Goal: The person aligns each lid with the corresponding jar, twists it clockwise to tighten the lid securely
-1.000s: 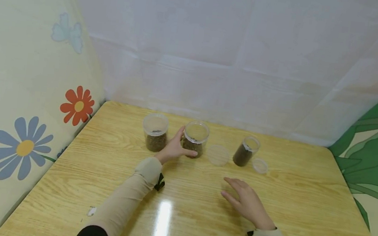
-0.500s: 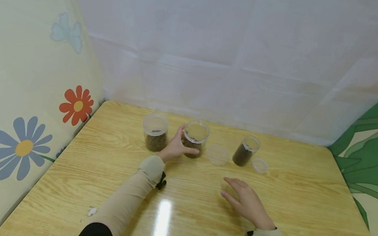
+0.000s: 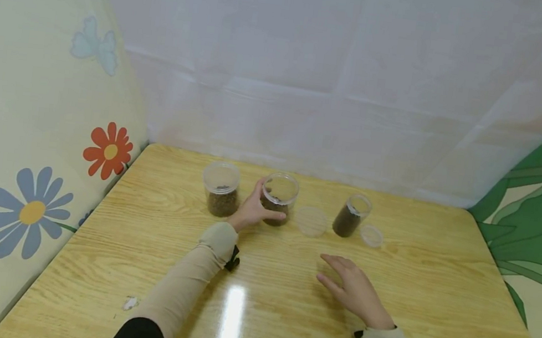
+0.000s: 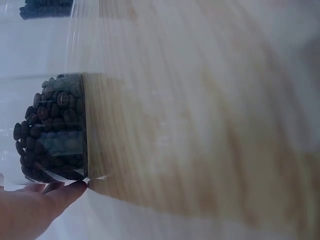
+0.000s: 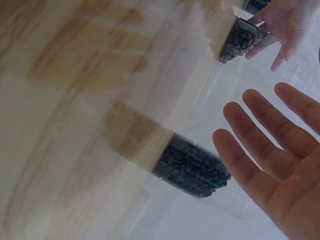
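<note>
My left hand [image 3: 252,210] grips a clear, lidless jar [image 3: 281,191] from its left, thumb across the front and fingers behind. Dark coffee beans [image 4: 52,130] fill its lower part and slope to one side in the left wrist view. Just right of it, a round clear lid [image 3: 312,221] lies flat. My right hand [image 3: 353,291] is held over the table nearer the front, palm facing left, fingers extended and holding nothing. Beyond it stands a narrower lidless jar [image 3: 352,214] of coffee beans, with a small clear lid [image 3: 371,235] beside it.
A third jar [image 3: 221,188], its top looking covered, holds beans left of my left hand. All stand toward the back of the wooden table [image 3: 279,315], close to a white cloth backdrop [image 3: 311,84]. A flowered panel [image 3: 17,106] borders the left side.
My left hand has shifted very slightly up and right, still gripping the middle jar. The bean level in that jar looks a little more slanted. My right hand stays put.
</note>
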